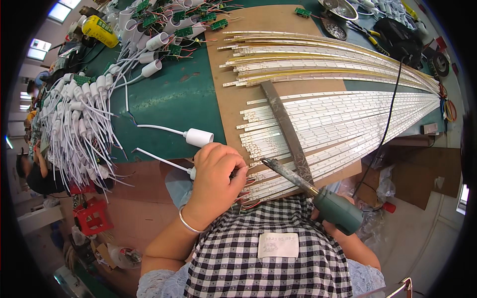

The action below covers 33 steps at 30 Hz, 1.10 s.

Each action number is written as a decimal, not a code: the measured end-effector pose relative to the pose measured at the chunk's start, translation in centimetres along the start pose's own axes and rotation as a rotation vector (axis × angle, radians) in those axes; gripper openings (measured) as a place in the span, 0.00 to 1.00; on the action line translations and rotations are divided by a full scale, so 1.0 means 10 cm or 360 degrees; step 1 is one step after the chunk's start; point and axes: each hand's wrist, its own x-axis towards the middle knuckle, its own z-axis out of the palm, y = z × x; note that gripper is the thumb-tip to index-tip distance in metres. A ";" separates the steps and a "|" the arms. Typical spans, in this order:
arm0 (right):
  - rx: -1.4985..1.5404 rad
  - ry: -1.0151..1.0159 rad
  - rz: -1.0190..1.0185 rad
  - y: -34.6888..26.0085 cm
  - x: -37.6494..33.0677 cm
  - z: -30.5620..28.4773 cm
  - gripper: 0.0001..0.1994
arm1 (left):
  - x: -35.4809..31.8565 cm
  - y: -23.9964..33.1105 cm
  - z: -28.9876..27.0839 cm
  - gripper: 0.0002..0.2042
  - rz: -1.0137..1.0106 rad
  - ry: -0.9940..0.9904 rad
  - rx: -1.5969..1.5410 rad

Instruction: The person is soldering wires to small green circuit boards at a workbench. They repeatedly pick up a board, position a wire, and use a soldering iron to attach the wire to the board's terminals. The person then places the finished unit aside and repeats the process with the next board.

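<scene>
My left hand (pixel 216 179), with a bangle at the wrist, is closed in a pinch at the near left ends of the white LED strips (pixel 318 119). What its fingertips hold is hidden. Thin red wires (pixel 251 204) show just below those ends. My right hand (pixel 343 231) grips the green handle of a soldering iron (pixel 340 211), whose dark tip points left, close to the strip ends. A grey metal bar (pixel 285 124) lies across the strips. Beyond my left hand is a white lamp socket (pixel 199 137) with its cable; a second white cable (pixel 161 160) runs behind the hand.
White sockets with cables and green circuit boards (pixel 184 32) crowd the far left of the green table (pixel 169 104). More strips fan over a brown board (pixel 218 64). Pliers (pixel 375 42), metal dishes and a black cord (pixel 392 109) are at right. A red stool (pixel 93 217) stands below.
</scene>
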 end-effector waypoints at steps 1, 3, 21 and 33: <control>0.0058 -0.0100 -0.0009 0.10 -0.07 -0.07 0.16 | 0.01 0.01 0.01 0.07 0.0000 0.0006 0.0023; 0.0016 -0.0231 -0.0073 0.14 -0.09 -0.12 0.18 | 0.02 0.02 0.03 0.07 0.0003 0.0011 0.0058; -0.0340 -0.0242 -0.0332 0.04 0.07 -0.04 0.12 | 0.01 0.00 0.09 0.09 0.0068 0.0093 0.0123; -0.0545 -0.0185 -0.0183 0.07 0.01 0.01 0.13 | 0.01 0.00 0.11 0.10 0.0117 0.0138 0.0108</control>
